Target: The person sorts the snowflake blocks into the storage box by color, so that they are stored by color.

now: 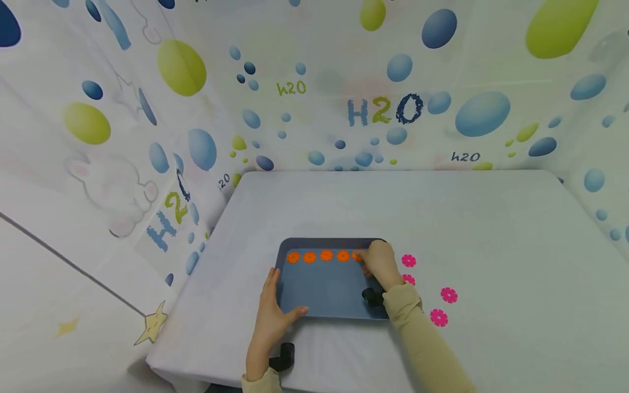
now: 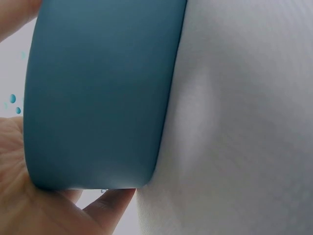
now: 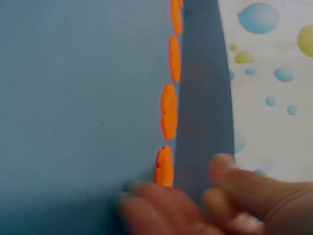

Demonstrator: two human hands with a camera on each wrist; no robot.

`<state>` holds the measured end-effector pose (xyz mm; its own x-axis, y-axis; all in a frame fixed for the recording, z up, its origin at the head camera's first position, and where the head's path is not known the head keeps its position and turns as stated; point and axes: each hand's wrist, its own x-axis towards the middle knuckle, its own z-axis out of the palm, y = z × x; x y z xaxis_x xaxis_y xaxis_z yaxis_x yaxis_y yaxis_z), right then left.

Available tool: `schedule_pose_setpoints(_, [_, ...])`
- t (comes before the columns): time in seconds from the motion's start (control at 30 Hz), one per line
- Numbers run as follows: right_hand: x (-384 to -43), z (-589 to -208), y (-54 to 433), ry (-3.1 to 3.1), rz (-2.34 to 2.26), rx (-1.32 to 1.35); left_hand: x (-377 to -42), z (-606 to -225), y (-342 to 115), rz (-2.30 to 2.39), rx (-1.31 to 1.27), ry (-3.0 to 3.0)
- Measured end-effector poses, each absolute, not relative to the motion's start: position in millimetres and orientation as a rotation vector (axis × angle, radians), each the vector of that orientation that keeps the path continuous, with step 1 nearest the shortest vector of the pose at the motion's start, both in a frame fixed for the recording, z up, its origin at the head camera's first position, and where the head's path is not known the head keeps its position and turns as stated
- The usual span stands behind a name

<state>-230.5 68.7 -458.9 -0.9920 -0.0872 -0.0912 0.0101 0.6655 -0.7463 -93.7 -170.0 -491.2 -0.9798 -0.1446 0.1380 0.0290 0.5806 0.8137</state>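
A blue-grey tray [image 1: 321,292] lies on the white-covered table. My left hand [image 1: 271,311] holds it steady at the near left corner, its straight fingers along the left side and thumb at the near rim; the left wrist view shows the tray wall [image 2: 102,98] close up. Inside, orange flower-shaped pieces [image 1: 326,255] form a row along the far edge. My right hand [image 1: 382,262] is at the row's right end, fingertips at the last orange flower piece [image 1: 356,255] and partly covering it. I cannot tell whether those blurred fingers [image 3: 156,208] pinch it.
Several pink flower-shaped pieces [image 1: 449,295] lie on the white tablecloth [image 1: 521,245] just right of the tray. Patterned sheets [image 1: 314,131] with blue and green spots stand behind and beside the table. A black wrist camera [image 1: 282,357] is on the left wrist.
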Motion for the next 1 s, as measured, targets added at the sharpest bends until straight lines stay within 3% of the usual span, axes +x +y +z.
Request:
schedule_pose_setpoints(0.37, [-231.3,-450.8,107.8,2.956,-1.683,-0.018,-94.6,-491.9,-170.5,-1.341,0.121,-2.641])
schedule_pose_setpoints(0.77, [-232.8,-465.0,152.3,2.838,-1.664,0.171,-95.4,-494.5,-168.6,-1.349,0.123,-2.648])
schedule_pose_setpoints(1.0, [-230.5,-473.5,165.2,2.816,-1.595,0.110,-95.2,-492.3,-168.4,-1.344,0.117,-2.640])
